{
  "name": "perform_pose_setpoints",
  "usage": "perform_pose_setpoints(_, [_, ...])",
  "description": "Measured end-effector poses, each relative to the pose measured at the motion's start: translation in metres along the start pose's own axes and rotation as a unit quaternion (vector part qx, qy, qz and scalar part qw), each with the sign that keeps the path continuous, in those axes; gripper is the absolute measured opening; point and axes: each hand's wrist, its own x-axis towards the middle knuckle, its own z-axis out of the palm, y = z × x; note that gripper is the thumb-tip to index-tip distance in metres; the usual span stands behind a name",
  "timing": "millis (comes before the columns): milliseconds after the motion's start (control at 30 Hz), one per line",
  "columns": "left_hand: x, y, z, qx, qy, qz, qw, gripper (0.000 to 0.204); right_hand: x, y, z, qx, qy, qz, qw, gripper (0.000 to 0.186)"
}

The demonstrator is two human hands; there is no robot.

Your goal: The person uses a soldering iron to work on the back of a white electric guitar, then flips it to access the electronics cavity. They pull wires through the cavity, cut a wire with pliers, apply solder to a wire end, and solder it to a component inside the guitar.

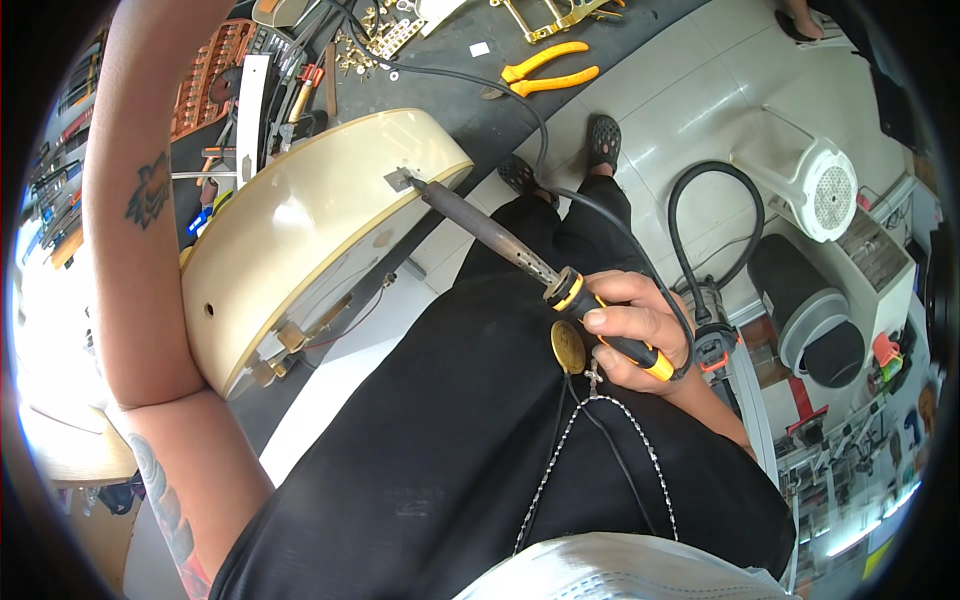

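My right hand (640, 330) is closed around the handle of a soldering iron (490, 235) with a yellow and black grip. The iron points up and left. Its tip touches or nearly touches a small grey patch (400, 180) on the side wall of a round, cream-coloured casing (300, 215). That casing stands tilted on its edge; wires and a small metal part (292, 337) show on its underside. My left arm runs up along the casing's left side and leaves the picture at the top, so my left hand is hidden.
Orange-handled pliers (548, 68) lie on the dark bench, near gold-coloured small parts (385, 40). An orange tool case (210, 80) is at the upper left. The iron's black cord (590, 200) loops across. At right are a white fan-like appliance (825, 195) and a black cylinder (795, 285).
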Motion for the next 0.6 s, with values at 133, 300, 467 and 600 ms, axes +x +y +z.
perform_pose_setpoints(133, [-0.0004, 0.0017, -0.0011, 0.006, -0.001, -0.004, 1.0, 0.039, -0.0022, 0.0022, 0.0014, 0.008, 0.005, 0.001, 1.0, 0.056])
perform_pose_setpoints(300, [0.0014, -0.0037, -0.0013, 0.002, 0.0, 0.01, 1.0, 0.039, -0.0023, 0.0019, 0.0026, 0.014, 0.006, 0.001, 1.0, 0.056])
perform_pose_setpoints(467, [0.0005, -0.0021, -0.001, 0.001, 0.003, 0.003, 1.0, 0.04, -0.0033, 0.0041, 0.0049, 0.013, 0.013, 0.001, 1.0, 0.056])
perform_pose_setpoints(600, [0.0011, -0.0017, -0.0023, -0.003, -0.006, -0.002, 1.0, 0.04, -0.0048, 0.005, 0.0009, 0.027, 0.006, 0.021, 0.999, 0.055])
